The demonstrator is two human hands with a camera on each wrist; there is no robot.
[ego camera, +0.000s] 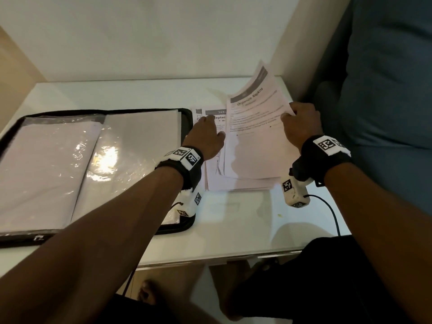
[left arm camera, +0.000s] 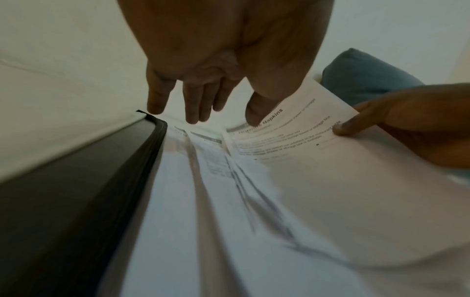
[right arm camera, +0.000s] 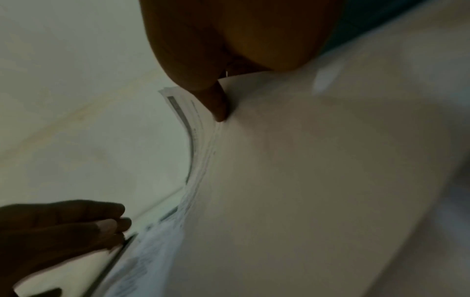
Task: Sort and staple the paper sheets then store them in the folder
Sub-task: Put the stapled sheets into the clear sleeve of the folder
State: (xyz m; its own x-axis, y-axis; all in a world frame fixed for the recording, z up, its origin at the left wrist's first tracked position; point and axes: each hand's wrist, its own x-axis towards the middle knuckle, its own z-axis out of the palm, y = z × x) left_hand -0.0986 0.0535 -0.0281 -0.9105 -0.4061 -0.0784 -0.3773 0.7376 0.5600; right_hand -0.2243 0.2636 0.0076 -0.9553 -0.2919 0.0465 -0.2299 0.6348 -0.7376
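Head view, seated at a white table [ego camera: 233, 230] w/ a glossy top that mirrors the room light; pale wall [ego camera: 140, 31] directly behind, a wood-toned panel [ego camera: 14, 64] at far left, a blue cushion [ego camera: 392, 90] at right. My knees and bare feet show below the table's near edge.

Folder [ego camera: 187, 118]: black, zip-edged, lying open and flat on the table's left half, clear plastic sleeves inside w/ paper under them; glare spot on the right sleeve.

Paper stack [ego camera: 240, 183]: flat on the table just right of the folder, edges uneven, printed side up.

Right hand [ego camera: 301, 122]: thumb on top, fingers beneath, pinching the right edge of the top sheets [ego camera: 254, 127], lifted and curled up off the stack; heading reads approx. "Organize Napkins". Right wrist view shows several sheets fanned at the thumb.

Left hand [ego camera: 208, 134]: fingers extended, not gripping anything, over the exposed lower sheet [ego camera: 217, 118] beside the folder's edge; fingertips at or just above the paper, contact can't be told. Left wrist view blurred.

Both wrists carry black bands w/ printed marker tags; a cable runs from the right one.
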